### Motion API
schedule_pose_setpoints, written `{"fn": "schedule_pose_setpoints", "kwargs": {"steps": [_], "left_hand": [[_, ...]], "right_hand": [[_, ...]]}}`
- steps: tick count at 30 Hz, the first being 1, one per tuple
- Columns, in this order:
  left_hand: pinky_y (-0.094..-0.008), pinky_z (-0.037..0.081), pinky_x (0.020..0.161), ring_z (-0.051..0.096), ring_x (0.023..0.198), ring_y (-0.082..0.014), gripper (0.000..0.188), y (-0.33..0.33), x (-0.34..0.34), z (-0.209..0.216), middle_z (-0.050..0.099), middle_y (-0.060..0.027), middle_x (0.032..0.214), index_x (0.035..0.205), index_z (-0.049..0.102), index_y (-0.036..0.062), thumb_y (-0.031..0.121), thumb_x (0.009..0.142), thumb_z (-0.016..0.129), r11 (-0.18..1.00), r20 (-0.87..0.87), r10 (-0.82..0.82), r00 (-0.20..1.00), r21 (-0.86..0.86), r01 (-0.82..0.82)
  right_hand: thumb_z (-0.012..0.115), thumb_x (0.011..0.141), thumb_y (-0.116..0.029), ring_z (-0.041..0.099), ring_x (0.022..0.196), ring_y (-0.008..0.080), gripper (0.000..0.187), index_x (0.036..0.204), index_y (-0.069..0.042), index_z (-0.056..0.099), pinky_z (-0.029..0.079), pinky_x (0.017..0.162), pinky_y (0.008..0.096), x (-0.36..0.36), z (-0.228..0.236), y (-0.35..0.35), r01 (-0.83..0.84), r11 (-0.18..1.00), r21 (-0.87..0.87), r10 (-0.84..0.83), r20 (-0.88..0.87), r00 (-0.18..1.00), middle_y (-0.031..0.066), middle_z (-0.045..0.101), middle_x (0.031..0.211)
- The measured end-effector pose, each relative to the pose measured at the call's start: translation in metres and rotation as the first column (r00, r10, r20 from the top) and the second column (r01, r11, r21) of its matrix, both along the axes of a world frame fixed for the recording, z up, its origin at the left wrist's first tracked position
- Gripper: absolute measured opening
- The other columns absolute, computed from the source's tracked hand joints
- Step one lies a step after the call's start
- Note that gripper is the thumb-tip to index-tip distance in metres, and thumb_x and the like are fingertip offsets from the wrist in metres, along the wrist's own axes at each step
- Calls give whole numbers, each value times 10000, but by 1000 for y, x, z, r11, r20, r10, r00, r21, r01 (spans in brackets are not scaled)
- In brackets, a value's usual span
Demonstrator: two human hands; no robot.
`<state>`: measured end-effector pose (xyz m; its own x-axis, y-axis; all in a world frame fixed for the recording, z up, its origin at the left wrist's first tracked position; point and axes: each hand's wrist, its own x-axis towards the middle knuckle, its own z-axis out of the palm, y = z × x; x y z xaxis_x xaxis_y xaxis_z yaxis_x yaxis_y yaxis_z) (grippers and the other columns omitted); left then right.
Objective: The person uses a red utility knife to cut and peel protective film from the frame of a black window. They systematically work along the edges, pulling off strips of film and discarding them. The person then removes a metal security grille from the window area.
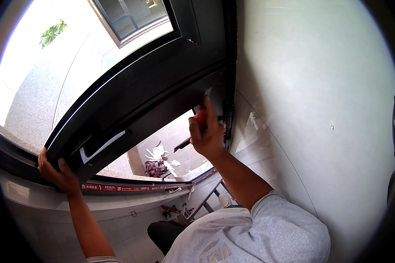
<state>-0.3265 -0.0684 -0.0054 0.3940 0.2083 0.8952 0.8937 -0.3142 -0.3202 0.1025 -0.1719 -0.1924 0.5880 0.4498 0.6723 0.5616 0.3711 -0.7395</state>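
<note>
A black window sash (131, 101) stands tilted across the opening, with a silver and black handle (104, 145) near its lower left end. My left hand (59, 172) grips the sash's left corner, fingers over the outer edge and thumb on the near face. My right hand (208, 136) is closed around a red-handled tool (201, 116). Its pale tip lies against the sash face near the right end. The hand hides most of the tool, so I cannot tell its exact kind. A dark strip (182, 145) shows just left of my right wrist.
The black window frame (92, 186) carries red printed tape along its sill. Below the opening lie a red and black bag (156, 168) and white scraps (157, 151). A pale wall (316, 87) rises at right. Ladder rails (206, 201) and tools (171, 209) are below me.
</note>
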Motion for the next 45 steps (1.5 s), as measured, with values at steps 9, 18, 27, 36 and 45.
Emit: {"fn": "schedule_pose_setpoints", "kwargs": {"steps": [9, 18, 27, 36, 45], "left_hand": [[-589, 252, 1232, 494, 1437, -402, 581, 2, -2, -1, 574, -190, 1502, 1481, 510, -7, 441, 1113, 459, 1000, 3, 6, 1000, 8, -6], [-594, 235, 1245, 480, 1454, -393, 582, 2, -4, -3, 563, -182, 1515, 1485, 507, 2, 441, 1105, 466, 1000, 14, 27, 1000, -3, -27], [-593, 239, 1241, 480, 1451, -397, 584, 3, -6, -3, 559, -184, 1521, 1487, 506, 1, 440, 1104, 469, 1000, 9, 12, 1000, -8, -12], [-587, 242, 1239, 483, 1447, -397, 584, 2, -4, -1, 562, -186, 1517, 1490, 508, 3, 438, 1103, 469, 1000, 10, 14, 1000, -6, -14], [-583, 235, 1242, 481, 1450, -395, 583, 0, -2, -1, 563, -184, 1519, 1496, 507, 1, 431, 1104, 472, 1000, 15, 1, 1000, -16, -1]], "right_hand": [[761, 920, -121, 774, 717, 332, 763, 1589, 2, 414, 616, 634, 379, 0, 9, -4, -73, 996, -56, 65, -137, 988, 237, 788, 1015], [742, 938, -118, 743, 651, 292, 764, 1604, -14, 382, 584, 594, 363, -2, 9, -9, -64, 997, -40, 63, -42, 997, 220, 789, 996], [739, 945, -119, 712, 598, 272, 744, 1596, -14, 395, 552, 554, 372, -2, 8, -10, -72, 997, 3, 72, -80, 994, 198, 748, 830], [738, 944, -128, 700, 583, 283, 739, 1595, -18, 407, 550, 553, 370, 1, 4, -8, -100, 995, -14, 99, -61, 993, 184, 723, 782], [746, 941, -136, 743, 639, 297, 733, 1589, -28, 420, 583, 591, 369, 3, 10, -4, -32, 999, 43, 34, -43, 999, 216, 777, 895]]}}
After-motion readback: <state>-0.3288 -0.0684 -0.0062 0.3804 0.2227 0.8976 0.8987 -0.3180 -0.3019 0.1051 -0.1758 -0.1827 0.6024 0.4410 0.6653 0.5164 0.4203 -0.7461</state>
